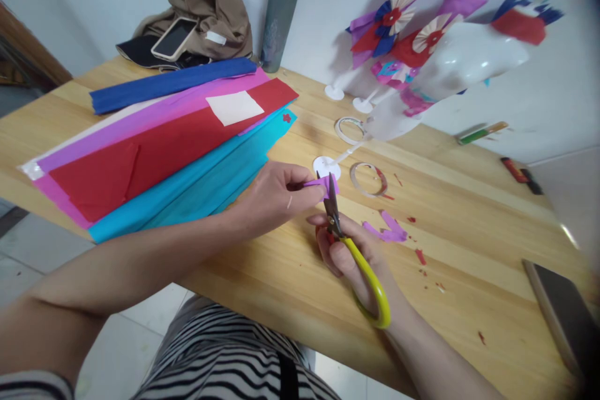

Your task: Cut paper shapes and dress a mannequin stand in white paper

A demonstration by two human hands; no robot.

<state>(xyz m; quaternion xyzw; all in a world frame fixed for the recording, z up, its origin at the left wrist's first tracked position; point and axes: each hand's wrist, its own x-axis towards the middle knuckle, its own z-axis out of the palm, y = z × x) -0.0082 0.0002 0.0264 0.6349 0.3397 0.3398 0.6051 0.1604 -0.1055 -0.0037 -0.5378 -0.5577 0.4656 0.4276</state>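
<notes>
My left hand [285, 195] pinches a small piece of purple crepe paper [332, 184] between thumb and fingers. The handles of a pair of scissors [363, 265], yellow on one side and red on the other, are gripped in my right hand [354, 250]. Its dark blades point away from me, parted, with the purple paper between them. Purple paper scraps [389, 229] and tiny red bits lie just right of my right hand. Left of my hands is a stack of folded crepe paper in red [154, 156], blue, pink, purple and turquoise.
Behind my hands stand small white mannequins [469, 62] dressed in coloured paper. Two tape rolls [369, 179] lie near their bases. A bottle [281, 19], a brown cloth bag [210, 6] and a phone [174, 39] are at the back left. Another dark device [557, 306] rests at the right.
</notes>
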